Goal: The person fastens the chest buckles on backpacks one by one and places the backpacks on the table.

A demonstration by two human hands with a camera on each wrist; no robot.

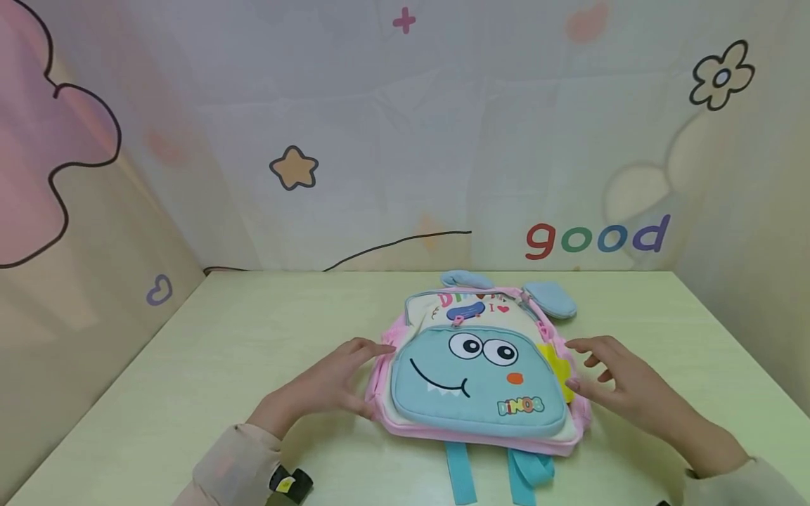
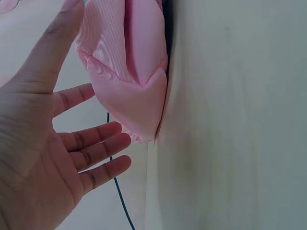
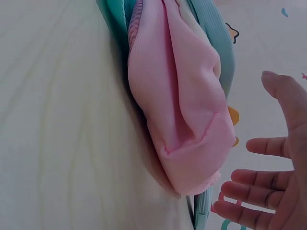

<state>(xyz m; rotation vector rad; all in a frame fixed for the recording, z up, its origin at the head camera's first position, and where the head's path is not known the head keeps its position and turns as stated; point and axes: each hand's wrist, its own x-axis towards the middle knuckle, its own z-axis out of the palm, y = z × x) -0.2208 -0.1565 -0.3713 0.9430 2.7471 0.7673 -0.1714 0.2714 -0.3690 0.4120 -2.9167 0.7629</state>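
A child's backpack (image 1: pixel 477 379) lies on its back on the table, its dinosaur-face front pocket (image 1: pixel 436 407) facing up. My left hand (image 1: pixel 332 379) is at the pack's left side, fingers spread, thumb and fingertips right at the pink edge. In the left wrist view those fingers extend loosely beside the pink side panel (image 2: pixel 127 91). My right hand (image 1: pixel 623 383) is on the other side, fingers slightly bent, near the yellow trim (image 1: pixel 557 372). In the right wrist view a gap shows between its fingers and the pink side panel (image 3: pixel 187 105). Neither hand grips anything.
Two teal straps (image 1: pixel 460 474) stretch from the pack's bottom toward the front. Blue padded flaps (image 1: pixel 549 300) stick out at its top. The pale green table (image 1: pixel 253 309) meets a printed backdrop (image 1: pixel 380 140) behind and cloth walls at both sides.
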